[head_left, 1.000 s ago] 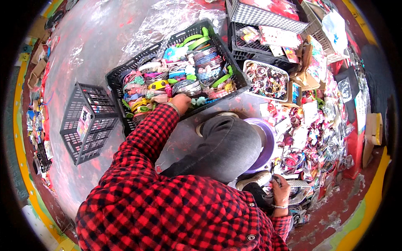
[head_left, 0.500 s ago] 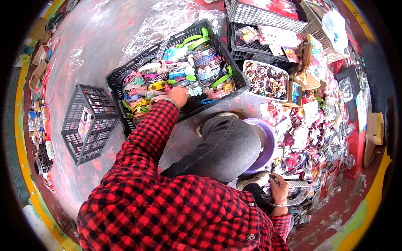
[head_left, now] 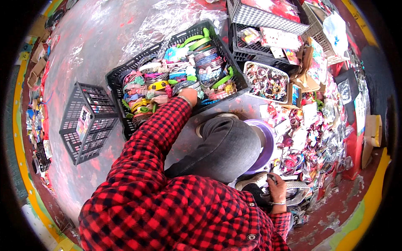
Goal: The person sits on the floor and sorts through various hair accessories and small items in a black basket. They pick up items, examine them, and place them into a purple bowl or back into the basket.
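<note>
Multicoloured, curved, fabric-trimmed headbands (head_left: 184, 85) by the left hand (head_left: 190, 96) seemed light, springy, best pinched mid-band; I couldn't tell its grip or the near right hand's (head_left: 278, 189).

The left hand (head_left: 189, 95) works at the near side of the black crate (head_left: 228, 52), fingers out of sight by colourful hairbands (head_left: 207, 65)! Lower down, the right hand (head_left: 277, 189) curls near a pale shoe (head_left: 253, 180), something dark (head_left: 271, 178) at its fingertips; a purple basin (head_left: 269, 150) sits beside the knee (head_left: 243, 144).
</note>
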Demonstrator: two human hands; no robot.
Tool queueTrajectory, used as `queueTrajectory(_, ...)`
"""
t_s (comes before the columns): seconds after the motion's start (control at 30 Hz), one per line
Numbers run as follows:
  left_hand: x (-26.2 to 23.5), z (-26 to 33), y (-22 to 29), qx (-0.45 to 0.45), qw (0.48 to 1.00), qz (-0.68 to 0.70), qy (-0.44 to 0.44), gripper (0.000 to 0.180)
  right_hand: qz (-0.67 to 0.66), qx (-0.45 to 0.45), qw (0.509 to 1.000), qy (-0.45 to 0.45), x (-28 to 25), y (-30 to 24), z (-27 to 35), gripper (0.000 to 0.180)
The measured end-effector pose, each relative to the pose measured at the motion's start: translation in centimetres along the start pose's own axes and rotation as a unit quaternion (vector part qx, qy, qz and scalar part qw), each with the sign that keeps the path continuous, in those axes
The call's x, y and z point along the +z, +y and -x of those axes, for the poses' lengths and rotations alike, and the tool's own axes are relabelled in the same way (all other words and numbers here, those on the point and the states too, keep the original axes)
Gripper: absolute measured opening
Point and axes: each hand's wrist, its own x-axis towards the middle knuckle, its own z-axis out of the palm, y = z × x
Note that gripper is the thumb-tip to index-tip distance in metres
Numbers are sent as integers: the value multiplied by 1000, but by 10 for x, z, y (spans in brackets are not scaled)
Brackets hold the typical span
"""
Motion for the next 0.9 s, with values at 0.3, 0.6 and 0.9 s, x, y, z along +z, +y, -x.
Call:
queueTrajectory(0.3, 3, 4, 2, 30, 992, 118, 39, 32, 31, -32, 999, 5, 1, -2, -1, 26)
queueTrajectory(0.6, -12, 19, -5, 128, 989, -74, 9, 26, 1, -52, 999, 14, 3, 2, -1, 25)
queueTrajectory(0.9, 7, 10, -6, 89, 995, 39, 12, 28, 17, -39, 999, 15, -3, -7, 10, 25)
